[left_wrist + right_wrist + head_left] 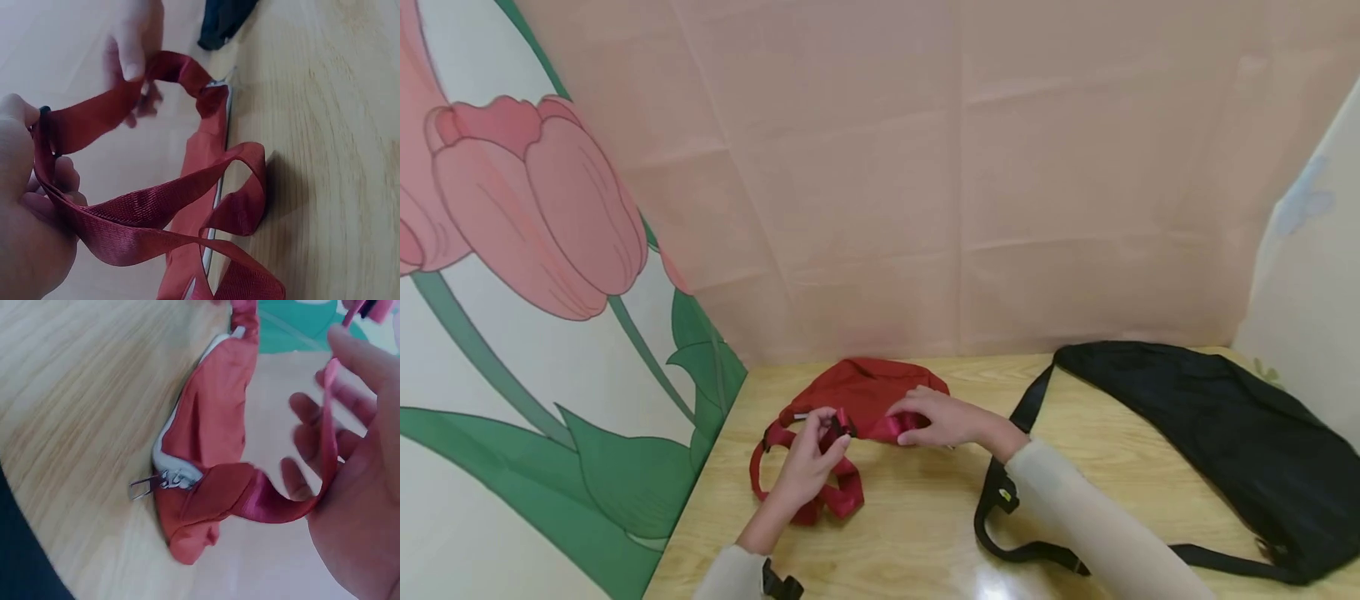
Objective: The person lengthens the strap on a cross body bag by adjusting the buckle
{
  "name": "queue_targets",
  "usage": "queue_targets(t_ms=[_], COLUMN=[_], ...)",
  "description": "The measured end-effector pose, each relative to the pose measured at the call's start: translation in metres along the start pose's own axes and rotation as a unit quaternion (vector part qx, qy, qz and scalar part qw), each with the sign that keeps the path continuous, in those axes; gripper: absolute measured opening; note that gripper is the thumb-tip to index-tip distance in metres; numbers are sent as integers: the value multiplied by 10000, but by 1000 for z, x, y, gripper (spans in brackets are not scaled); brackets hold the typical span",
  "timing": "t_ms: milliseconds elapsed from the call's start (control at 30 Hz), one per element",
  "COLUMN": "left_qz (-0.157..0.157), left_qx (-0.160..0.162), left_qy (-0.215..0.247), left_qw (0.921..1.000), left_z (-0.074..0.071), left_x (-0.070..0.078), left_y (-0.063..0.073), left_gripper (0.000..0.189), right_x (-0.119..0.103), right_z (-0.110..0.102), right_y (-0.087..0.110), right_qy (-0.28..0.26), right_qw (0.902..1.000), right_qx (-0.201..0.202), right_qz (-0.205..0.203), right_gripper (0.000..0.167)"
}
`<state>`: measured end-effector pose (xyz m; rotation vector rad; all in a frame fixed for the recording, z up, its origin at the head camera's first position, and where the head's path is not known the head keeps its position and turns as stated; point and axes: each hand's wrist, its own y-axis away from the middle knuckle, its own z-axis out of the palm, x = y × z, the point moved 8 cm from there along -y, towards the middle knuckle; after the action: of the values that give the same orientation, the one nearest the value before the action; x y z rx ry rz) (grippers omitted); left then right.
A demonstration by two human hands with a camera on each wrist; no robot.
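A red waist bag lies on the table below both hands, its white zipper and metal zipper pull showing in the right wrist view. My left hand grips the bag's red strap at a small black buckle. Loops of strap hang from that hand, folded over themselves. My right hand pinches another stretch of strap between thumb and index finger, close to where it joins the bag. Between the two hands the strap runs fairly straight in the left wrist view.
To the right lies a large black bag, its black strap looping across the wooden table under my right forearm. A pinkish cloth hangs behind, and a tulip-patterned panel stands at the left.
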<state>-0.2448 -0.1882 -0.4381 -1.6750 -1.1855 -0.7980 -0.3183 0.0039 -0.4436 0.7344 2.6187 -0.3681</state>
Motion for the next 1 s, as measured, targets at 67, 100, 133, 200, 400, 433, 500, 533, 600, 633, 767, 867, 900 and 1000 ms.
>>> queue_targets(t_ms=[67, 100, 133, 200, 400, 433, 500, 533, 600, 633, 767, 867, 900, 1000], left_qz=[-10, 2, 14, 19, -77, -91, -112, -93, -102, -104, -20, -4, -15, -36], left_qx=[-9, -23, -41, -91, -102, -86, -59, -58, -46, -42, -50, -39, -39, -68], left_qy=[10, 31, 44, 80, 100, 94, 18, -10, -36, -57, -162, -218, -215, -187], left_qw=[10000, 10000, 10000, 9999, 9999, 9999, 9999, 9999, 9999, 9999, 9999, 9998, 9998, 9998], left_z=[1, 2, 3, 5, 7, 7, 7, 6, 5, 5, 2, 0, 0, -1], left_x=[1, 2, 4, 6, 6, 6, 5, 5, 4, 3, 3, 2, 1, 1], left_y=[-1, -1, -1, -1, -3, -4, -4, -4, -5, -5, -4, -3, -3, -2], left_gripper=[39, 39, 38, 39, 40, 40, 40, 40, 40, 40, 39, 39, 39, 39], right_x=[-8, -13, -17, -24, -32, -31, -29, -27, -24, -22, -13, -6, -3, 3], right_z=[-1, -1, -1, -1, 3, 3, 2, 2, 1, 1, 0, 0, 0, -1], right_y=[-1, -2, -2, -4, -7, -7, -7, -7, -6, -6, -4, -2, -1, 1], right_qy=[301, 475, 619, 771, 348, 301, 247, 232, 157, 116, -60, -174, -210, -256], right_qw=[9995, 9988, 9979, 9968, 9990, 9992, 9994, 9994, 9995, 9997, 10000, 9997, 9997, 9996], right_qx=[12, 15, 15, -5, -85, -57, -11, 40, 69, 49, -57, -134, -138, -107], right_qz=[-77, -133, -184, -223, -261, -268, -245, -263, -256, -213, -21, 71, 81, 24], right_gripper=[41, 40, 39, 39, 41, 41, 42, 41, 42, 43, 49, 51, 51, 50])
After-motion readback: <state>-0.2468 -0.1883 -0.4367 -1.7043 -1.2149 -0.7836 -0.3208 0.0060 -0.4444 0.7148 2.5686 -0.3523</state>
